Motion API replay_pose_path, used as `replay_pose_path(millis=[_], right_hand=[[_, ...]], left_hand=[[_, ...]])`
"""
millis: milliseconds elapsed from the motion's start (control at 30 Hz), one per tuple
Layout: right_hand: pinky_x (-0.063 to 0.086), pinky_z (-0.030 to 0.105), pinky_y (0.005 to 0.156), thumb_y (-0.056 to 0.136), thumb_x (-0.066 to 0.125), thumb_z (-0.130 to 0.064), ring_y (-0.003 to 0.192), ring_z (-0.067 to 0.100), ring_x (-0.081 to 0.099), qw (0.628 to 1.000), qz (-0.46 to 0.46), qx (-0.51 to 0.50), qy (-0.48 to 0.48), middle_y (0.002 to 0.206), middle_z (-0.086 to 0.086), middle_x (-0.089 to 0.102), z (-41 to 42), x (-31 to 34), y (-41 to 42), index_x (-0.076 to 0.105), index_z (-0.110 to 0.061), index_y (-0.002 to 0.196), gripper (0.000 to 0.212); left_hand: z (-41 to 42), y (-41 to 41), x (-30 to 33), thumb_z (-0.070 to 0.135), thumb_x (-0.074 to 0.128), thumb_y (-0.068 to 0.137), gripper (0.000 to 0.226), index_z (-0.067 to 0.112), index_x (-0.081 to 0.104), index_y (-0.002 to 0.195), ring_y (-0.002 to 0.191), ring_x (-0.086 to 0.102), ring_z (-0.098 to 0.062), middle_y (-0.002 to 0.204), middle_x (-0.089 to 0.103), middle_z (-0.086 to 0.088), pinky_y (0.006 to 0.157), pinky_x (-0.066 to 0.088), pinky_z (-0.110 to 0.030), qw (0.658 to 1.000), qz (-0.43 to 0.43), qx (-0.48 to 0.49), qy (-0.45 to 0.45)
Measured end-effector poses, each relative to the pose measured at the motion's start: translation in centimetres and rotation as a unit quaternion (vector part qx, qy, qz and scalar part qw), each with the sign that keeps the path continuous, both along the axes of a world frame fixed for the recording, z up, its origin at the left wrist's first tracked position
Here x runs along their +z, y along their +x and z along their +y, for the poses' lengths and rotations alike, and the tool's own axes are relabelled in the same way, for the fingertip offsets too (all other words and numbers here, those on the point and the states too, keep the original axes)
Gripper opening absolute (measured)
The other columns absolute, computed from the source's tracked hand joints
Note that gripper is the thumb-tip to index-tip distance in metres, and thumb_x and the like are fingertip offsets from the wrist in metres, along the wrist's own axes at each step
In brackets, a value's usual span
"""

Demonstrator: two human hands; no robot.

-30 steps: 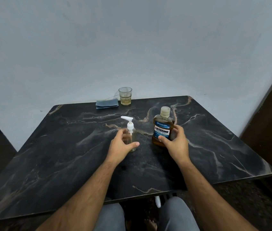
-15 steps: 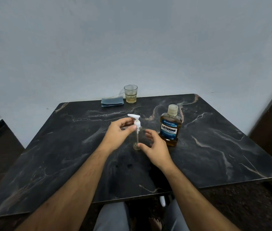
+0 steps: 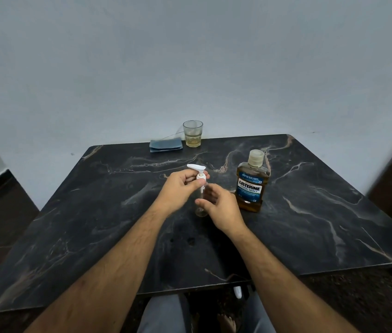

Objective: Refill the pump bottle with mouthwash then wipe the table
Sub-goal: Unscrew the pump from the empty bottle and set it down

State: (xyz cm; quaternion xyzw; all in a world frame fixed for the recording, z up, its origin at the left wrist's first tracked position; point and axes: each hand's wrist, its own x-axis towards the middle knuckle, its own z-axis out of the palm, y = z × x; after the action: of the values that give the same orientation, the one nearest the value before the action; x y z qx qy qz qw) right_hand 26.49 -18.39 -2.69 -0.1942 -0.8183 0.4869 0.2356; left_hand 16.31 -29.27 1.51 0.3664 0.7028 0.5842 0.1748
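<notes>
Head view: one dark veined marble table point(image 3: 94, 212) against a pale wall, bearing one folded blue cloth point(image 3: 165, 144) and one glass tumbler point(image 3: 192, 133) at the far edge, one amber Listerine bottle point(image 3: 251, 183), capped, and one clear pump bottle point(image 3: 201, 195) mid-table. Left hand point(image 3: 180, 188) pinches its white pump collar; right hand point(image 3: 221, 205) curls round its body, partly hiding it

We think this is a room in a home. We see a dark stone-look bench point(image 3: 310, 212) pushed against a plain pale wall point(image 3: 190, 68), with a drinking glass point(image 3: 192, 133) and a mouthwash bottle point(image 3: 252, 182) on it.
</notes>
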Motion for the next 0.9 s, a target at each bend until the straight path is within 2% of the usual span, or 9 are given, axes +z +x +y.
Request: replay_pose_path(millis=[167, 267, 367, 467, 567, 633, 700, 767, 900], right_hand=[[0.054, 0.032, 0.095, 0.080, 0.079, -0.028, 0.104, 0.003, 0.065, 0.999, 0.016, -0.042, 0.023, 0.111, -0.007, 0.072, -0.4, -1.1, -0.3, 0.064, -0.023, 0.123, 0.046], [0.055, 0.031, 0.093, 0.080, 0.079, -0.026, 0.102, 0.001, 0.066, 0.997, 0.043, -0.055, 0.038, 0.109, -0.008, 0.073, -0.8, -1.4, -0.2, 0.065, -0.024, 0.122, 0.044], [0.055, 0.029, 0.093, 0.081, 0.078, -0.020, 0.103, -0.002, 0.066, 0.997, 0.055, -0.050, 0.035, 0.111, -0.009, 0.073, -1.2, -1.2, 0.0, 0.064, -0.023, 0.124, 0.045], [0.055, 0.027, 0.093, 0.082, 0.076, -0.017, 0.102, -0.002, 0.065, 0.996, 0.060, -0.048, 0.043, 0.111, -0.009, 0.072, -1.2, -1.1, 0.2, 0.063, -0.022, 0.125, 0.045], [0.055, 0.028, 0.093, 0.082, 0.076, -0.019, 0.101, -0.001, 0.065, 0.996, 0.057, -0.050, 0.049, 0.110, -0.008, 0.072, -1.1, -1.2, 0.3, 0.064, -0.022, 0.124, 0.044], [0.055, 0.029, 0.093, 0.082, 0.077, -0.025, 0.101, -0.001, 0.065, 0.996, 0.051, -0.056, 0.047, 0.109, -0.009, 0.072, -1.2, -1.3, 0.2, 0.064, -0.024, 0.122, 0.043], [0.056, 0.027, 0.090, 0.082, 0.077, -0.027, 0.098, -0.002, 0.065, 0.996, 0.052, -0.056, 0.041, 0.105, -0.012, 0.072, -1.2, -1.4, 0.1, 0.065, -0.025, 0.119, 0.039], [0.055, 0.024, 0.088, 0.082, 0.078, -0.028, 0.095, -0.003, 0.065, 0.996, 0.053, -0.056, 0.038, 0.101, -0.014, 0.070, -1.2, -1.5, 0.1, 0.065, -0.025, 0.117, 0.037], [0.052, 0.018, 0.087, 0.081, 0.079, -0.030, 0.094, -0.005, 0.063, 0.995, 0.059, -0.065, 0.045, 0.104, -0.013, 0.070, -1.2, -1.7, 0.1, 0.066, -0.021, 0.119, 0.041]], left_hand=[[0.7, 1.0, -0.6, 0.012, 0.073, 0.085, 0.025, 0.016, 0.073, 0.109, 0.097, 0.070, 0.000, 0.100, 0.077, 0.005, 0.094, 0.053, -0.024, 0.996, 0.014, 0.086, 0.020], [1.2, 1.5, -0.7, 0.019, 0.083, 0.074, 0.024, 0.019, 0.072, 0.095, 0.085, 0.071, -0.006, 0.089, 0.076, 0.006, 0.080, 0.056, -0.025, 0.989, 0.012, 0.146, 0.032], [1.9, 1.9, -0.6, 0.030, 0.087, 0.069, 0.033, 0.022, 0.060, 0.086, 0.081, 0.070, -0.014, 0.086, 0.072, 0.003, 0.072, 0.057, -0.031, 0.983, 0.034, 0.180, -0.005], [2.4, 2.2, -0.2, 0.026, 0.084, 0.074, 0.033, 0.024, 0.063, 0.099, 0.091, 0.069, -0.013, 0.095, 0.073, 0.004, 0.080, 0.057, -0.032, 0.992, -0.012, 0.125, 0.016], [2.1, 2.7, 0.2, 0.015, 0.070, 0.089, 0.031, 0.021, 0.066, 0.119, 0.097, 0.066, -0.002, 0.110, 0.073, 0.002, 0.082, 0.052, -0.023, 0.997, -0.042, 0.048, 0.034], [1.4, 2.7, 0.2, 0.010, 0.060, 0.095, 0.030, 0.019, 0.066, 0.124, 0.097, 0.067, -0.005, 0.113, 0.073, -0.002, 0.085, 0.055, -0.023, 0.995, -0.072, 0.031, 0.058], [0.5, 2.4, -0.1, 0.004, 0.055, 0.097, 0.034, 0.016, 0.063, 0.128, 0.104, 0.067, -0.004, 0.115, 0.073, 0.006, 0.091, 0.053, -0.022, 0.992, -0.090, 0.024, 0.084], [-0.4, 2.1, -0.5, -0.001, 0.054, 0.096, 0.035, 0.013, 0.063, 0.126, 0.107, 0.067, -0.001, 0.112, 0.072, 0.011, 0.090, 0.051, -0.017, 0.991, -0.085, 0.034, 0.096], [-0.9, 1.6, -0.2, -0.002, 0.064, 0.090, 0.027, 0.021, 0.071, 0.103, 0.095, 0.069, 0.000, 0.100, 0.075, 0.009, 0.085, 0.051, -0.016, 0.991, -0.036, 0.082, 0.097]])
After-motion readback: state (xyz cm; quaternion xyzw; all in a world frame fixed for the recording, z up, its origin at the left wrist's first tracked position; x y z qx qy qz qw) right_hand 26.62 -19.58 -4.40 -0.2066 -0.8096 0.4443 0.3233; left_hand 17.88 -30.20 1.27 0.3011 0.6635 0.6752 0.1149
